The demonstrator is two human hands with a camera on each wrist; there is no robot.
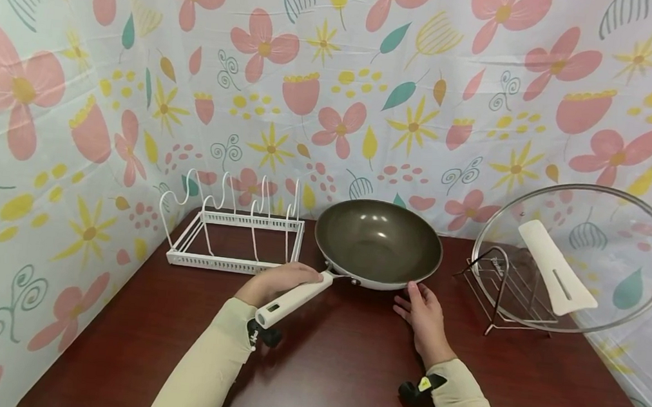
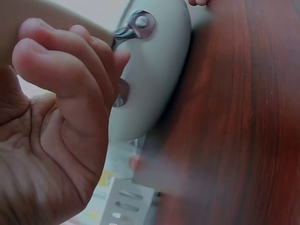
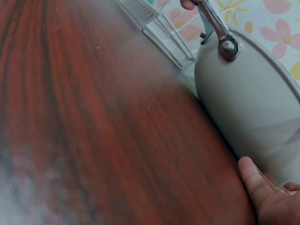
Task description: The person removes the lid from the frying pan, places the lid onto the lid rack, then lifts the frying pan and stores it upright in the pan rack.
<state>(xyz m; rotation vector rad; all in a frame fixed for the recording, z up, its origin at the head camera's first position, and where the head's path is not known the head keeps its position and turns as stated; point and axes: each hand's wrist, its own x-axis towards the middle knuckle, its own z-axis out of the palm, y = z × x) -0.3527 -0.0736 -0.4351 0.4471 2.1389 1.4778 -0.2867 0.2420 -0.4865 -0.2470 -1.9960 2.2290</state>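
- One wok [image 1: 377, 243], dark inside and pale outside, sits low toward the back of the table [image 1: 340, 373], between two racks; we cannot tell whether its base touches the wood.
- One pale handle [image 1: 294, 299] runs from the wok toward the near left, and we count two metal fittings [image 2: 142, 22] on the pan's outer wall in the left wrist view.
- Two bare hands attend the pan. The left hand [image 1: 284, 281] grasps the handle, its fingers curled around it.
- The right hand [image 1: 427, 316] touches the wok's outer wall at the near right, below the rim, with its fingers extended and loose.
- One white rack [image 1: 233, 263] with wavy wire dividers stands to the left of the pan, near the left hand.
- One wire stand [image 1: 501, 290] stands to the right, well apart from the white rack; it supports one glass lid [image 1: 595, 253], which leans tilted with its single white grip [image 1: 556, 265] facing us.
- Two pale sleeves [image 1: 204, 361] reach in from the near edge, and we see two black devices [image 1: 417, 391], one at each wrist.
- One floral backdrop [image 1: 338, 69], printed with pink, yellow and teal motifs, hangs behind the reddish-brown table and along its left side.
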